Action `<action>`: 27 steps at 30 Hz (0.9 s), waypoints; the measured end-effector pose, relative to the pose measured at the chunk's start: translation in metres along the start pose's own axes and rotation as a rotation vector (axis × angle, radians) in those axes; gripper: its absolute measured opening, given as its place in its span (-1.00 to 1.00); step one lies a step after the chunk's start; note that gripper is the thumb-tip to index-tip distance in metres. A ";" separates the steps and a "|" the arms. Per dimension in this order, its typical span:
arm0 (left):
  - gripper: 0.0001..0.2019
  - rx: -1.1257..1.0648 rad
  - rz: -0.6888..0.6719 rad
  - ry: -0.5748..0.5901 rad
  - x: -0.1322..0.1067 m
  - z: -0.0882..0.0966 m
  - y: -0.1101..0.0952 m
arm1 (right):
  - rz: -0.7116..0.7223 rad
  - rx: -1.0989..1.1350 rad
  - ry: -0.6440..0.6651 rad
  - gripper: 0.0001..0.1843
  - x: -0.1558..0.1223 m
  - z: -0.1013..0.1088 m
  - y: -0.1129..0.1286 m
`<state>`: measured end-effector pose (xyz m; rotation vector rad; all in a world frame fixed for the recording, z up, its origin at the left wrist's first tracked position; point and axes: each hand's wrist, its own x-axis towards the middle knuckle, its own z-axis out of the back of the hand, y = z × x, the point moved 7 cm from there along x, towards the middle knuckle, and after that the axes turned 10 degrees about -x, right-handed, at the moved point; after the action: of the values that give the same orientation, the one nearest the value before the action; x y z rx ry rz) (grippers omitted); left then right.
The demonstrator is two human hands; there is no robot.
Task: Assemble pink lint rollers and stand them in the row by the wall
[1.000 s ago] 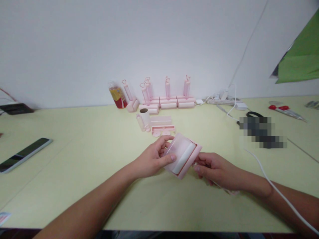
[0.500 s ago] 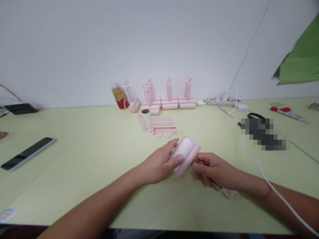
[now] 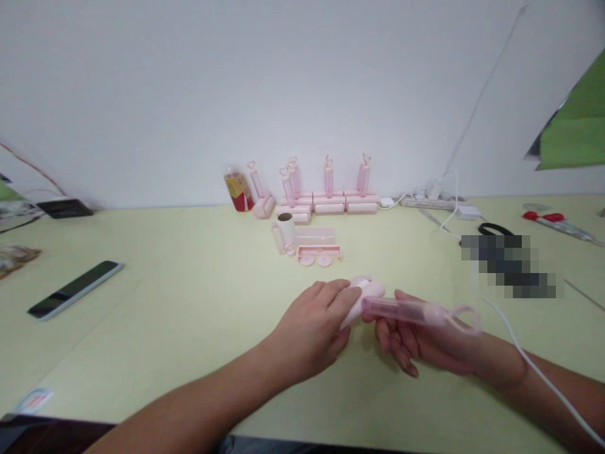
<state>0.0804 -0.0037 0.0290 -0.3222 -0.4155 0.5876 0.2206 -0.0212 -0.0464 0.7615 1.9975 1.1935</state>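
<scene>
A pale pink lint roller head (image 3: pixel 375 290) with a white roll showing inside is gripped from above by my left hand (image 3: pixel 314 321), its fingers wrapped round it. A translucent pink handle (image 3: pixel 401 310), ending in a heart-shaped loop, lies across my right hand (image 3: pixel 420 343). The near end of this handle meets the roller head; whether the two are joined, I cannot tell. My right hand is turned palm up, with its index finger under the handle and its other fingers loosely curled below.
Farther back lie a pink open casing (image 3: pixel 320 252), a translucent cover (image 3: pixel 315 236) and an upright white roll (image 3: pixel 286 228). Several lint rollers (image 3: pixel 329 207) stand by the wall beside a bottle (image 3: pixel 239 191). A phone (image 3: pixel 75 290) lies left. A white cable (image 3: pixel 520 353) crosses my right arm.
My left hand has turned the roller head and now covers more of it. The handle has swung up from below my right hand to lie across it, and the right fingers have loosened.
</scene>
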 end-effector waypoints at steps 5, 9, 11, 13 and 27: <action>-0.48 -0.206 0.125 -0.233 -0.018 0.044 0.015 | 0.106 0.021 -0.005 -0.50 -0.004 0.004 0.005; -0.49 -0.144 0.421 -0.571 -0.044 0.110 0.050 | 0.115 -0.048 -0.066 -0.57 0.002 0.013 0.000; -0.47 -0.074 0.509 -0.709 -0.051 0.140 0.070 | 0.103 -0.076 -0.073 -0.56 0.005 0.015 -0.003; -0.45 0.006 0.553 -0.795 -0.053 0.162 0.095 | 0.089 -0.112 -0.076 -0.54 0.006 0.015 -0.006; -0.37 0.045 0.850 -0.682 -0.002 0.113 0.278 | 0.093 -0.132 -0.075 -0.54 0.007 0.017 -0.004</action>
<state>-0.1025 0.2332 0.0141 -0.2386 -0.9292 1.5537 0.2288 -0.0087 -0.0579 0.8278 1.8196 1.3168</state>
